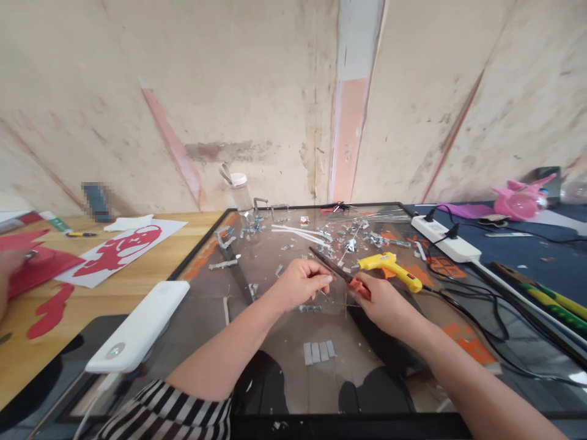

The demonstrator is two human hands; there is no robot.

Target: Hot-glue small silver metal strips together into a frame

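Observation:
My right hand (383, 302) grips the red handles of a pair of scissors (337, 267), whose dark blades point up and to the left. Close beside the blades, my left hand (305, 282) is closed in a pinch; whatever sits between its fingertips is too small to name. Below both hands, several grey strips (320, 352) lie side by side on the glass tabletop (275, 327). White sticks (300, 232) and scattered silvery scraps (362, 235) lie beyond my hands. A yellow glue gun (392, 269) rests just past my right hand.
A white power strip (447, 238) with black cables runs along the right. At left lie a white power bank (140, 327) and paper with a red cutout (126, 250). Another person's hand (11, 269) is at the far left. A clear bottle (241, 192) stands at the back.

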